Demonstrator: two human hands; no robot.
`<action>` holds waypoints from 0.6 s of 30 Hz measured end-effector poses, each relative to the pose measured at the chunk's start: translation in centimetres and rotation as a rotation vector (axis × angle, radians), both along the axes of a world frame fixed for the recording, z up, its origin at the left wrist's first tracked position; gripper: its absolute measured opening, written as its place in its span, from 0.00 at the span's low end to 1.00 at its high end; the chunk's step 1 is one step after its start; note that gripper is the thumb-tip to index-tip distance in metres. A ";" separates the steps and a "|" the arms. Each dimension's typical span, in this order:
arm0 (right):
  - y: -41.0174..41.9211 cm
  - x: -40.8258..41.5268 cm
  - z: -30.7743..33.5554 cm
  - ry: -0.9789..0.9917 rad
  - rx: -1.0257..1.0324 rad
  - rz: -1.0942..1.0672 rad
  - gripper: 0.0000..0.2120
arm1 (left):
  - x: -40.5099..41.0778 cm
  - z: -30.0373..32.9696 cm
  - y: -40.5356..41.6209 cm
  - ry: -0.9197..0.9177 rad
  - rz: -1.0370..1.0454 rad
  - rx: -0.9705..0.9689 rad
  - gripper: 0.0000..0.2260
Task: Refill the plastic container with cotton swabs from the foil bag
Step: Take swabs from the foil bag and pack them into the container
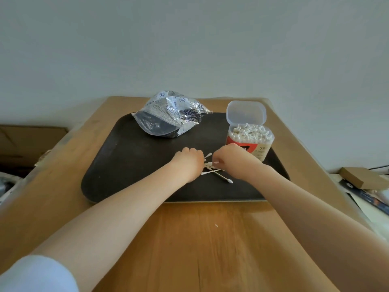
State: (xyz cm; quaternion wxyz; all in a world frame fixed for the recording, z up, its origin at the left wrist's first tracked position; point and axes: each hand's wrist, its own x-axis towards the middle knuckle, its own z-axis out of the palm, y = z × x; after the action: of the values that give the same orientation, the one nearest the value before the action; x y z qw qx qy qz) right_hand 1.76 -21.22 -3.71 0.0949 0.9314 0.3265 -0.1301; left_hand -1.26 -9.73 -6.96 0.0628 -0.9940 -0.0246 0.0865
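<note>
plastic container [250, 142]: clear, rounded box with a red and beige label, upright at the tray's [126, 165] right side; hinged lid [245, 112] stands open behind it; packed full of swabs standing on end.
foil bag [168, 114]: crumpled, silver with print, lying open at the tray's far middle.
loose cotton swabs [219, 174]: few, white-tipped, lying crossed on the tray, in front of the container.

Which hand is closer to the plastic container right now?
Right. The right hand sits just in front of the plastic container, overlapping its base in view; the left hand is farther left, across the loose cotton swabs.
</note>
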 end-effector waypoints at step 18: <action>-2.3 0.3 -2.1 -0.055 0.158 0.095 0.17 | -2.2 0.1 3.6 0.002 0.021 -0.238 0.20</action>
State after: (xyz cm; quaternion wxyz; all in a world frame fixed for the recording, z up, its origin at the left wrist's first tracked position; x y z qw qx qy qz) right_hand 2.02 -23.49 -5.78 0.0360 0.9226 0.3769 -0.0736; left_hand -3.49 -6.14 -6.82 -0.0568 -0.9940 -0.0244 0.0906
